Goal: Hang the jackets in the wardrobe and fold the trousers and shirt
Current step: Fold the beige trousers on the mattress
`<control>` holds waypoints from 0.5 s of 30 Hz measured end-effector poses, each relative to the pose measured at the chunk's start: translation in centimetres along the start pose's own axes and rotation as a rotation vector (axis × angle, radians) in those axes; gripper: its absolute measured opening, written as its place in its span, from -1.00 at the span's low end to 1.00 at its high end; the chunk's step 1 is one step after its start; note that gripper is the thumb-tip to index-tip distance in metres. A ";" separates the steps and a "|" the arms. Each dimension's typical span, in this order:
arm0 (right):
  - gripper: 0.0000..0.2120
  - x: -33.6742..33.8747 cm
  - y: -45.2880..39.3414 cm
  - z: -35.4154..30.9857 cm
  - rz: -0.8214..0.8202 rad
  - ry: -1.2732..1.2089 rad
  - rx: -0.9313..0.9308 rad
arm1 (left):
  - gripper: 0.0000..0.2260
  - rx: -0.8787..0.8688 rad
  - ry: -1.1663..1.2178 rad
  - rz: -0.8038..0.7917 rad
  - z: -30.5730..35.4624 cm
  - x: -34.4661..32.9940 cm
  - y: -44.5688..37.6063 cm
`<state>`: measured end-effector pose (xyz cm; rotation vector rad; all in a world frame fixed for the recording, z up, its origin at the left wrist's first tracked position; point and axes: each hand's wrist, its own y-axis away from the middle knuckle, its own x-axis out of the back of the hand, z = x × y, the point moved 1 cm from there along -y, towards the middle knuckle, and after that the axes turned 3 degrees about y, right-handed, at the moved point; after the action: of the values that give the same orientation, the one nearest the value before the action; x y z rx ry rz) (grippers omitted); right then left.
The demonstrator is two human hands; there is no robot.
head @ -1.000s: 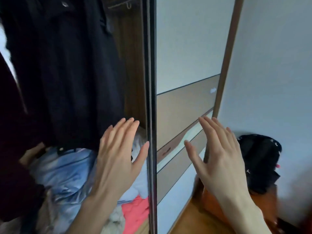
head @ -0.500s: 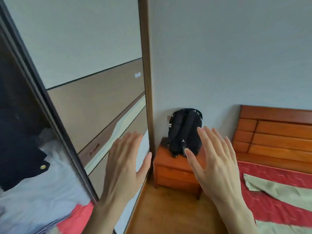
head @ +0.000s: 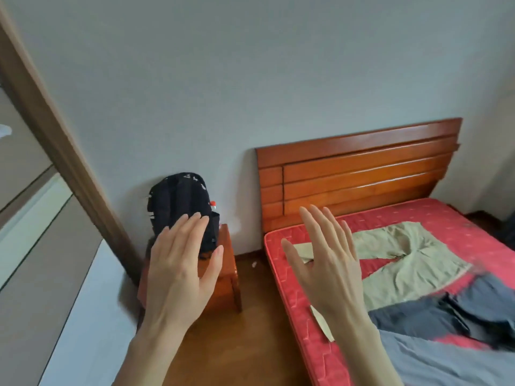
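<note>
Red mattress (head: 289, 277): carries beige trousers (head: 401, 263), spread flat, and a dark grey garment (head: 457, 310) overlapping their lower edge.
Left hand (head: 178, 268): raised, fingers (head: 192, 227) straight, holding nothing.
Right hand (head: 328, 263): raised, fingers straight, holding nothing.
Backpack (head: 178, 201): black, upright on an orange-brown nightstand (head: 223, 285).
Wardrobe door (head: 41, 246): far left.

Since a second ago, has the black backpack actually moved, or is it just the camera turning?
No. The black backpack sits on the orange nightstand against the wall beside the wardrobe frame, exactly as before; only the head view swung right, toward the bed.
</note>
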<state>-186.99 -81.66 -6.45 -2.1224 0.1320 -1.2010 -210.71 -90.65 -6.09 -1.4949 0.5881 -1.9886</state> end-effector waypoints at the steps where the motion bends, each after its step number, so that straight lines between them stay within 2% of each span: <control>1: -0.37 0.0 -0.1 1.1 0.010 0.021 -0.027 | -0.48 -0.030 0.016 -0.012 0.5 -1.3 -1.0; 8: -0.38 -1.0 -1.6 8.1 0.031 0.177 -0.204 | -0.44 -0.179 0.161 -0.132 3.3 -10.5 -7.2; 15: -0.39 -5.2 -6.4 11.7 0.065 0.311 -0.361 | -0.46 -0.290 0.278 -0.250 1.7 -20.5 -14.9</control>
<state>-182.19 -68.79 -10.25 -2.1916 0.5925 -1.5546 -207.55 -65.82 -10.40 -1.5283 0.8735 -2.4123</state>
